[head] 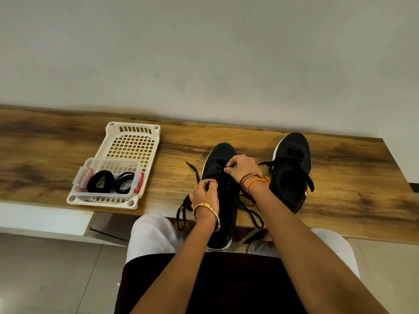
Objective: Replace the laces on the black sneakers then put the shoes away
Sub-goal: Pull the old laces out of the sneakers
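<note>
We sit at a long wooden bench [340, 177] set against a pale wall, and we place everything else by it. A black sneaker [223, 200] with a white sole edge lies lengthwise on the bench's near half, toe toward the wall, heel hanging over the near edge above our lap. Its lace [184, 207] is black and flat, partly out of the eyelets; loose loops trail off either side onto the bench top, and one end points up-left of the toe. A second black sneaker [292, 173] sits just to the right of the first, farther back on the bench, its own lace loose and draped over the side.

Toward the bench's left stands a white slotted tray [133, 143], and in its near end rests a clear box [108, 177] with red clips, holding coiled black laces [101, 181].

Our right hand [243, 167], thread bands at the wrist, is curled over the first sneaker's upper, fingertips pinching the lace near the toe eyelets. Our left hand [205, 191], a gold bangle at the wrist, is curled at the shoe's left side, pinching a strand of the same lace.
</note>
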